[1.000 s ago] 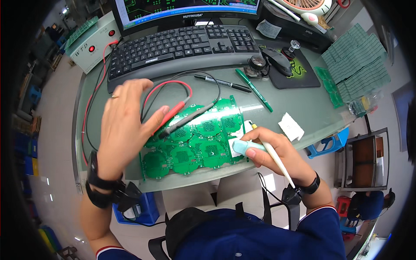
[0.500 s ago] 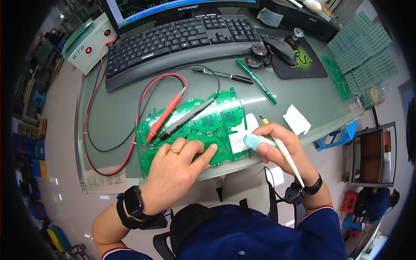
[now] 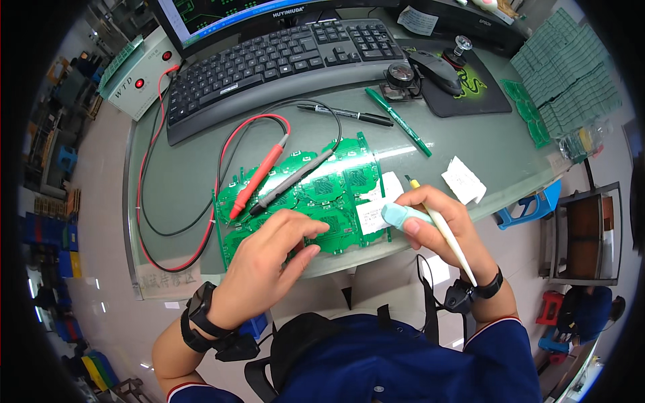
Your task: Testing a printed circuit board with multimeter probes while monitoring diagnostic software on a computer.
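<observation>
Green circuit panel (image 3: 324,189) lies flat on the surface (image 3: 181,176), directly in front of you, with its near edge close to the surface's front edge. Your left hand (image 3: 262,260) is positioned over the panel's near side: its fingers are bent and close together, the thumb stands apart from them, and nothing is gripped. Whether these fingertips touch the panel cannot be told from this view. Your right hand (image 3: 463,235) is at the panel's right end, with thumb and fingers pinching a pale-blue piece (image 3: 396,215). The same hand carries a slim white tool (image 3: 453,248), its yellow collar and dark tip pointing away from you and its rear end reaching toward your wrist. A white label (image 3: 371,216) lies on the right part of the panel, partly covered by the pale-blue piece in this view. Two test probes, one red (image 3: 259,180) and one black (image 3: 289,185), rest across the panel's far left part, tips toward you. Beyond the panel, a black pen (image 3: 346,114) and a green pen (image 3: 398,122) lie near the keyboard (image 3: 282,74). To the right of the panel, a white scrap (image 3: 463,180) rests on the surface, beyond your right hand. Farther back, the mouse (image 3: 435,72) sits on its pad (image 3: 480,101).
</observation>
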The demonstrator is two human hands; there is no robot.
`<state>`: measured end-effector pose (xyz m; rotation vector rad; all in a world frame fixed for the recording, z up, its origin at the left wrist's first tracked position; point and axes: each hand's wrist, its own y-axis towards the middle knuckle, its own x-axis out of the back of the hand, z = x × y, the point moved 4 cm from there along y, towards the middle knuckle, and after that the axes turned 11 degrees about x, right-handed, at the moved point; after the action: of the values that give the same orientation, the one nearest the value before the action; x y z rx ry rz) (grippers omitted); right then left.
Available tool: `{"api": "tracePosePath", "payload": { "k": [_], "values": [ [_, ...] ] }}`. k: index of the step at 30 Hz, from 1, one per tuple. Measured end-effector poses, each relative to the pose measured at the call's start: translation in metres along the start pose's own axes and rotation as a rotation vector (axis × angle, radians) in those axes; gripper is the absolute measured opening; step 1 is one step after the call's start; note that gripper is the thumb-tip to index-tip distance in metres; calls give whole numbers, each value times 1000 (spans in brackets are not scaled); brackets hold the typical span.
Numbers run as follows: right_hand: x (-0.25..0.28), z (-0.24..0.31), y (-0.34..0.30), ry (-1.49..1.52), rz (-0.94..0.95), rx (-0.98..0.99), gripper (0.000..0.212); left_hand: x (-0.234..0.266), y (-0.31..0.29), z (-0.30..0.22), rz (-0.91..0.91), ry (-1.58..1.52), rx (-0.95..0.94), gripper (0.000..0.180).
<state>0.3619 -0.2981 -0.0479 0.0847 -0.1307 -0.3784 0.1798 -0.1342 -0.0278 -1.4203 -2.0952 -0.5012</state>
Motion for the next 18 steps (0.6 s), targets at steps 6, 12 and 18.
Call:
{"api": "tracePosePath", "payload": {
  "k": [6,12,18],
  "values": [
    [0,5,-1,41,-3,-22,26,-6,0,12,244,-639,415,20],
    [-13,14,-3,220,17,-67,27,-9,1,7,271,-1147,591,18],
    [-41,21,2,319,38,-22,27,-14,-3,1,272,-1272,542,16]
  ]
}}
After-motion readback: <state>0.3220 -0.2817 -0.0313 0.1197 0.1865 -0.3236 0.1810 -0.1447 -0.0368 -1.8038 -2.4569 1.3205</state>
